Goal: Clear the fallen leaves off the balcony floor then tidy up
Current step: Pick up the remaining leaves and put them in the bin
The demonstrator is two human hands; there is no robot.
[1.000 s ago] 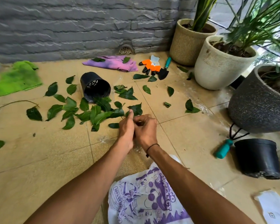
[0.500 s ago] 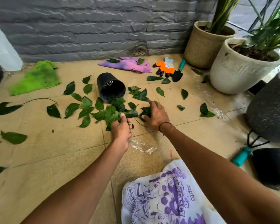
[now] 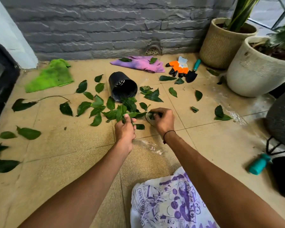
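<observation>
1. Our left hand (image 3: pixel 125 129) is closed around the stems of a few leaves at the near edge of the leaf pile (image 3: pixel 112 109). Our right hand (image 3: pixel 163 120), just to its right, is clenched on a leaf or two.
2. The pile lies directly beyond both hands, spreading left and far. Its long axis runs left to right across the floor tiles (image 3: pixel 72 145), from the tipped black pot (image 3: pixel 123 86) toward the stemmed leaf (image 3: pixel 23 104). We judge the left hand nearer the bulk of it, and the right nearer the scattered leaves (image 3: pixel 197 95) on the right.
3. The printed bag (image 3: pixel 168 203) lies near us, under the right forearm, so gathered leaves would travel back toward us. A clear plastic scrap (image 3: pixel 148 145) sits between hands and bag.
4. Open floor lies near left. The far edge is the grey brick wall (image 3: pixel 105 30), with the purple cloth (image 3: pixel 138 64), green cloth (image 3: pixel 53 74), orange gloves (image 3: pixel 179 68) and trowel (image 3: pixel 192 74) before it.
5. The planters (image 3: pixel 253 74) crowd the right side, leaving less room there.
</observation>
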